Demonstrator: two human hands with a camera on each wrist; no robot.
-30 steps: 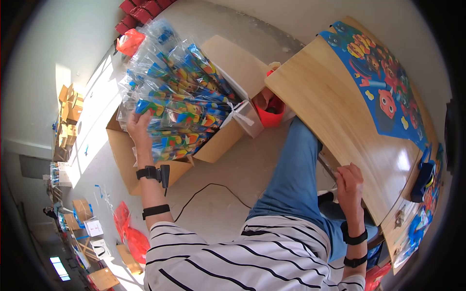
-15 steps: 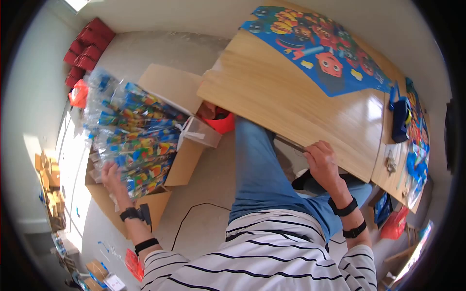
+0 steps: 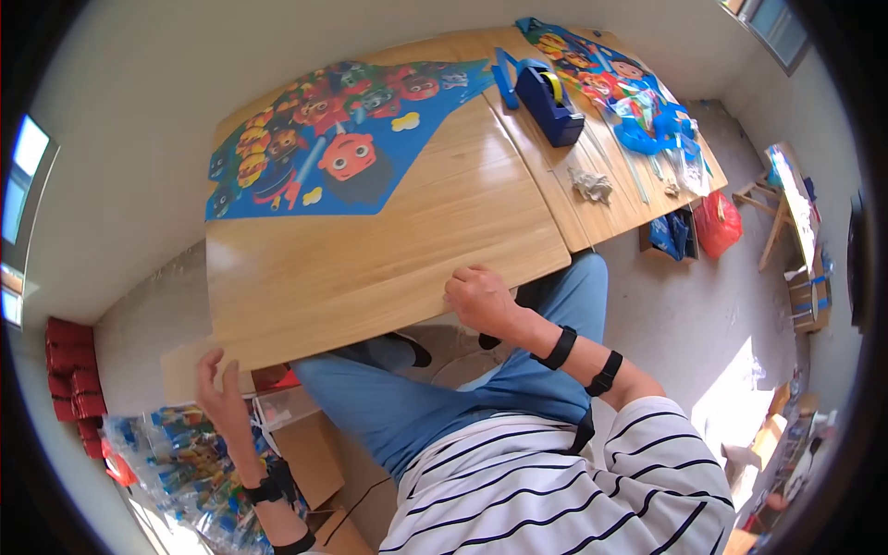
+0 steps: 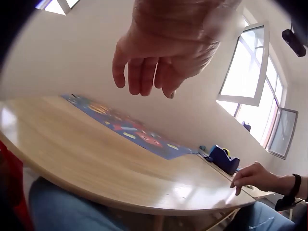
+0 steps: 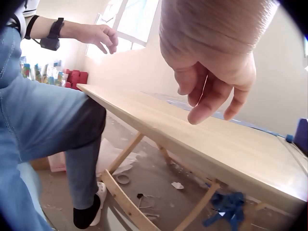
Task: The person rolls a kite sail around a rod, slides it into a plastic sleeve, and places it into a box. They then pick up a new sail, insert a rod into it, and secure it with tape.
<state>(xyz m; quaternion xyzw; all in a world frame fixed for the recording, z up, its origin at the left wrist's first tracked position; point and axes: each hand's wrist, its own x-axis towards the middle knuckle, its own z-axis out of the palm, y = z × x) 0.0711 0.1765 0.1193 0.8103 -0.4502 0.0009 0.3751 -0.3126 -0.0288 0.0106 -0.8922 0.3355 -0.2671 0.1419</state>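
Nothing is held by the left hand or right hand, fingers relaxed; the printed sheet is best handled by its edges.

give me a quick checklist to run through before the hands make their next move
1. Left grip empty: ok, it holds nothing and hangs in the air.
2. Right grip empty: ok, nothing between its fingers at the near edge of the table.
3. Blue printed sheet lying flat: ok, it appears spread out along the far side.
4. Tape dispenser on the table: ok, upright, with a yellow roll showing.
5. Crumpled scrap off the table: not ok, it lies near the dispenser.
6. Wrapped packets all inside their box: cannot tell, the arm and frame edge hide part.
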